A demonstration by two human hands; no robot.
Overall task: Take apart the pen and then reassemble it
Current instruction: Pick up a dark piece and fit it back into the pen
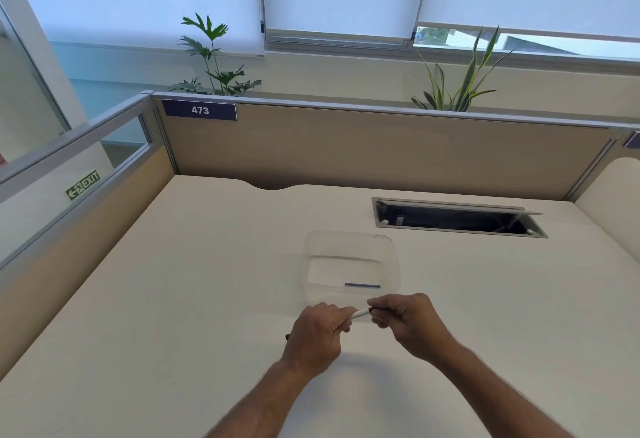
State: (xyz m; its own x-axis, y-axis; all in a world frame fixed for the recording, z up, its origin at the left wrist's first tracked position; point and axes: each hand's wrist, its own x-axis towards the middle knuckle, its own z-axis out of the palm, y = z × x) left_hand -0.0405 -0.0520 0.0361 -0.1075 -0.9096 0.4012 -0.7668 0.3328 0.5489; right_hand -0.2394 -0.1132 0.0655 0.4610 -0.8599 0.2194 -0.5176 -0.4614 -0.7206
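Both hands grip one pen above the near middle of the desk (180, 264)

Left hand (317, 335) is curled in a fist round the pen (360, 314), knuckles up; right hand (403, 320) pinches the pen's dark right end with thumb and bent fingers. Its long axis runs left-near to right-far, a dark tip poking out left of the fist. Just beyond lies a clear tray (391, 257) holding a thin dark rod (362, 285), lying left to right
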